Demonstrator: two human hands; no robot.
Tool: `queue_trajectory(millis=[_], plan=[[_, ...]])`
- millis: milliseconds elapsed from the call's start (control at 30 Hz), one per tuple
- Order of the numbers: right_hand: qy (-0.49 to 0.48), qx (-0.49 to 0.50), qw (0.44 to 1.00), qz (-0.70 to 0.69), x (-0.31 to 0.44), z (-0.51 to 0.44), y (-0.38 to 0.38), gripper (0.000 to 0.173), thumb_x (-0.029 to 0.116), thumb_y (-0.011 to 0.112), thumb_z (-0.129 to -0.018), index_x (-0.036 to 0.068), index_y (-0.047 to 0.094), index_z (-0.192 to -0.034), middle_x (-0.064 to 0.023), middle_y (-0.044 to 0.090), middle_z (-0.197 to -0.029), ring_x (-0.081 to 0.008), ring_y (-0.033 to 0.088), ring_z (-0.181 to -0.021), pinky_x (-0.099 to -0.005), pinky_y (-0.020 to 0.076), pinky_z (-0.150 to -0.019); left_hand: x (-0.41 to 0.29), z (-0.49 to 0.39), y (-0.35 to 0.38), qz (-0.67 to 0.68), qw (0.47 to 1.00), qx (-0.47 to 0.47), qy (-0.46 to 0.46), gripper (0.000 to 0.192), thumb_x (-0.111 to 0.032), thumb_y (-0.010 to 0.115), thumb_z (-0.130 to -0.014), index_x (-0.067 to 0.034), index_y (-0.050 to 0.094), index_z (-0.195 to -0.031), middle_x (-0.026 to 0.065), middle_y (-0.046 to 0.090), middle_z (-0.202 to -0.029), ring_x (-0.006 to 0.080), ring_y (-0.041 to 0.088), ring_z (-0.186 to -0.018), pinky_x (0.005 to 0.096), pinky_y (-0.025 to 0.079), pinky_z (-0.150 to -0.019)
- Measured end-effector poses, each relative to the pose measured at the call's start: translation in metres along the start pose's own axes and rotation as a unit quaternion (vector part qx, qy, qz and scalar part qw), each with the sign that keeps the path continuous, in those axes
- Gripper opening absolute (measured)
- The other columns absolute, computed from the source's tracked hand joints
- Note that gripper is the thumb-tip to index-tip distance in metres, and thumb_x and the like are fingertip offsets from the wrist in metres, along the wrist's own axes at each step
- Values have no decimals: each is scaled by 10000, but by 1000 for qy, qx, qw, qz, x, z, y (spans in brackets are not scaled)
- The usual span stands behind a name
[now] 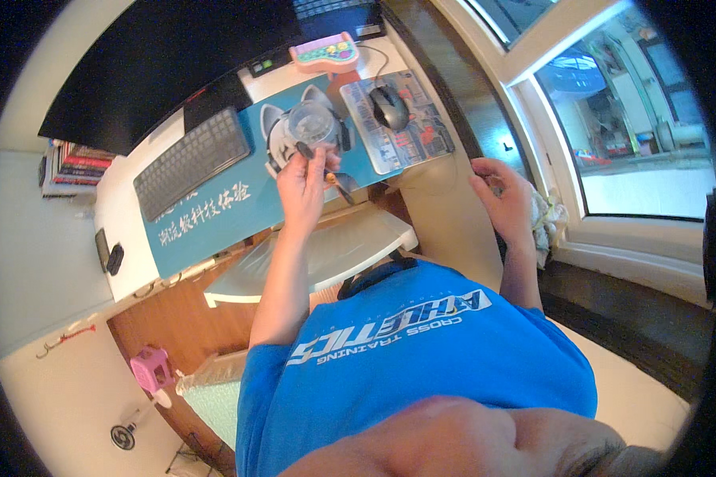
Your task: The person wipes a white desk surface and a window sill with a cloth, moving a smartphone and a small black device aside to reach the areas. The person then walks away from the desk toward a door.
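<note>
My left hand is raised over the front of a teal desk mat. Between its fingertips is a slim dark tool with an orange band; the fingers hide part of it, so its exact kind is unclear. Just beyond the fingertips, a clear plastic cup stands on a white cat-eared item with dark side pieces. My right hand hangs to the right of the desk, with curled fingers. Something small and greyish shows at its fingers, too blurred to name.
A black keyboard lies left on the mat, a computer mouse on a patterned mouse pad right. Behind are a pastel toy keyboard and a large dark monitor. A white chair back stands before me; a window is right.
</note>
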State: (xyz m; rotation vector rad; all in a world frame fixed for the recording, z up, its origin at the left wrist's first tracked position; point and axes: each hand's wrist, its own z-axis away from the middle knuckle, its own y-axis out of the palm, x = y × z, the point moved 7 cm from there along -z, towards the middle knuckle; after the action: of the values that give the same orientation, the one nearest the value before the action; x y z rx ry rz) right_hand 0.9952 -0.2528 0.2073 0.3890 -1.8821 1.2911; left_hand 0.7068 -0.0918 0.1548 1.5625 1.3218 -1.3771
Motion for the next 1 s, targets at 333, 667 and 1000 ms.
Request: queue_trajectory(millis=[333, 667, 1000], plan=[[-92, 360, 907, -198, 61, -8, 164, 189, 200, 694, -911, 22, 692, -974, -85, 706, -810, -155, 660, -707, -301, 519, -640, 24, -3, 12, 344, 919, 101, -166, 352, -295, 541, -1035, 15, 600, -1190, 137, 704, -987, 222, 703, -875, 316, 585, -715], [53, 224, 954, -190, 10, -91, 116, 240, 264, 558, -1005, 95, 711, -930, 36, 556, -673, -54, 513, -577, -225, 419, -533, -1, 3, 11, -143, 982, 123, -29, 320, -299, 672, -936, -50, 655, -1136, 127, 715, -959, 240, 703, -841, 354, 552, -704], [101, -28, 929, 356, -125, -231, 37, 386, 437, 611, -916, 65, 674, -1001, -199, 709, -988, -371, 695, -949, -498, 557, -820, 5, 0, 18, -262, 955, 137, -3, 295, -213, 720, -886, -32, 680, -1115, 156, 723, -918, 270, 693, -791, 365, 533, -724]])
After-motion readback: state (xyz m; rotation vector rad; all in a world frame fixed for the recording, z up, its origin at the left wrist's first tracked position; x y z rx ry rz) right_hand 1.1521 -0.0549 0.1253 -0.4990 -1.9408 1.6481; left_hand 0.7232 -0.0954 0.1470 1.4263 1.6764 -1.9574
